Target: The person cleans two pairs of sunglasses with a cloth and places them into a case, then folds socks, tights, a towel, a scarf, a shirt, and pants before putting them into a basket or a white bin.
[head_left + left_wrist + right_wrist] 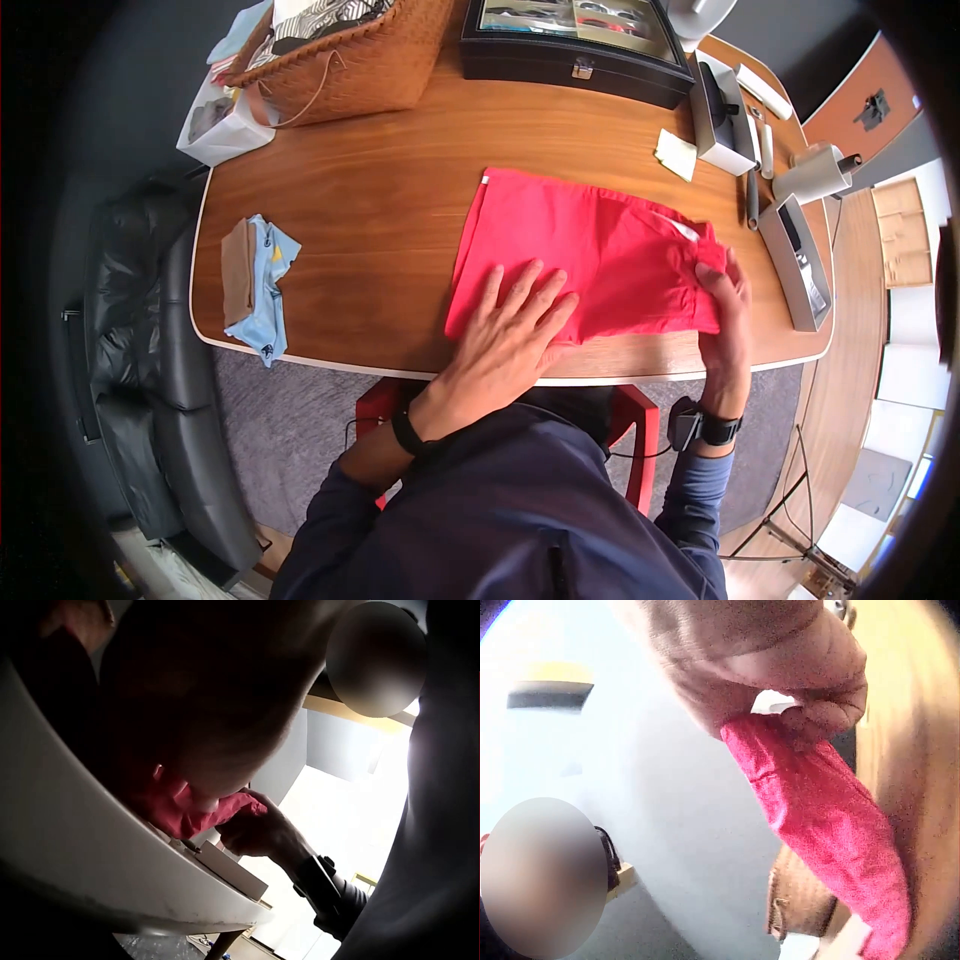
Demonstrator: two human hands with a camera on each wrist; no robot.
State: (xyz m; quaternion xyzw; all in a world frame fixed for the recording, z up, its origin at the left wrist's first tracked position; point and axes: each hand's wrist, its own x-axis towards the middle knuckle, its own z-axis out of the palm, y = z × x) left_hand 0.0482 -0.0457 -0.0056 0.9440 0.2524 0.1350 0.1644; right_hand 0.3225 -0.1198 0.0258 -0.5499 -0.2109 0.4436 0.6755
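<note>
Red shorts (610, 235) lie folded in half across the wooden table (370, 200), a small white label showing near the waistband at the right end. My left hand (505, 345) rests on the lower left part of the cloth, palm down with its fingers spread. At the waistband my right hand (728, 300) pinches the fabric between thumb and fingers. In the right wrist view, that grip lifts the edge of the red shorts (817, 817) above the tabletop. The left wrist view is dark, with the left hand's fingertips pressing on the red cloth (184, 810).
Folded blue and brown cloths (258, 285) lie at the left. Along the back stand a woven basket (345, 80), a white bin (228, 135) and a black display case (570, 80). Grey trays (797, 265) and a white mug (808, 178) stand at the right.
</note>
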